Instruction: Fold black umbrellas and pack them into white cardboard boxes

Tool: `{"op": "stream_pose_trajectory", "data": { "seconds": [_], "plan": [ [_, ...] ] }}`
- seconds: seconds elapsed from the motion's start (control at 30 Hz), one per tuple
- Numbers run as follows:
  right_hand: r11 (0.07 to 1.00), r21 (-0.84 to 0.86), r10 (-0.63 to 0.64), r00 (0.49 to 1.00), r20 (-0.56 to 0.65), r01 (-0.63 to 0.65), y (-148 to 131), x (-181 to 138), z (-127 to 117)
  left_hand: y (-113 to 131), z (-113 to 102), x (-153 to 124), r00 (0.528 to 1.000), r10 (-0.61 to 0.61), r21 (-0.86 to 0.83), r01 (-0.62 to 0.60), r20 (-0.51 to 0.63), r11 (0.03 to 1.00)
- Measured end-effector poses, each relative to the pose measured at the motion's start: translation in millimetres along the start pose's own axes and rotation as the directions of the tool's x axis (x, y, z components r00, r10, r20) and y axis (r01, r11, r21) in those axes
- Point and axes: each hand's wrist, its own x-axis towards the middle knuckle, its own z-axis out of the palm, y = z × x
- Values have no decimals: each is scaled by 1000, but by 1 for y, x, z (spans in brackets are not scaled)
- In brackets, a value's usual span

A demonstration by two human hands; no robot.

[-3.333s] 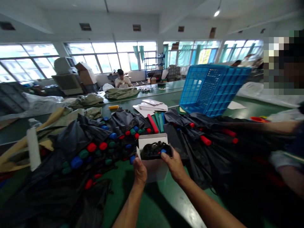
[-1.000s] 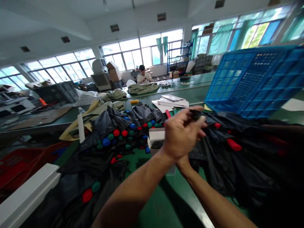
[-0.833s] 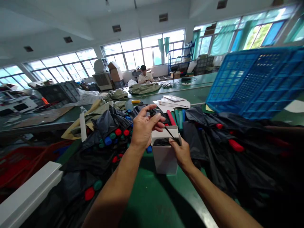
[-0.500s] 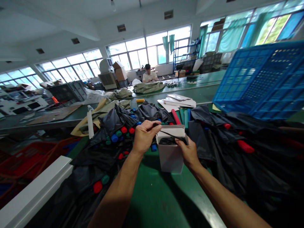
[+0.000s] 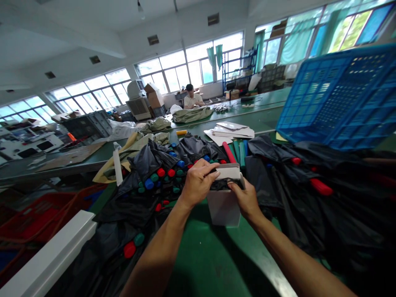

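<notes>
A white box (image 5: 224, 211) stands upright on the green tabletop (image 5: 204, 255), its top open and its flap raised at the back. Dark material (image 5: 220, 184) fills the opening. My left hand (image 5: 199, 181) is at the left of the opening, fingers pinched on a black strap that is mostly hidden now. My right hand (image 5: 246, 199) grips the box's right upper side, with the thumb over the rim by the dark material.
Black fabric bundles (image 5: 123, 210) with red, blue and green round ends lie to the left, and more black fabric (image 5: 300, 198) to the right. A blue plastic crate (image 5: 337, 99) leans at the right. White flat sheets (image 5: 232, 131) lie behind the box. A person (image 5: 193, 99) sits far back.
My left hand has moved right and down to the box opening. The strap that stretched between my hands no longer spans the top. My right hand stays on the box.
</notes>
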Motion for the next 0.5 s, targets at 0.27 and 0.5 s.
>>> {"op": "stream_pose_trajectory", "data": {
  "seconds": [0.27,0.5],
  "plan": [
    [1000,7,-17,1000,-9,17,6,-1,0,0,1,7,977,-69,-208,26,-203,978],
    [999,3,33,998,-48,-33,8,-2,0,4,-7,27,992,-88,-429,40,-93,902]
  ]
}}
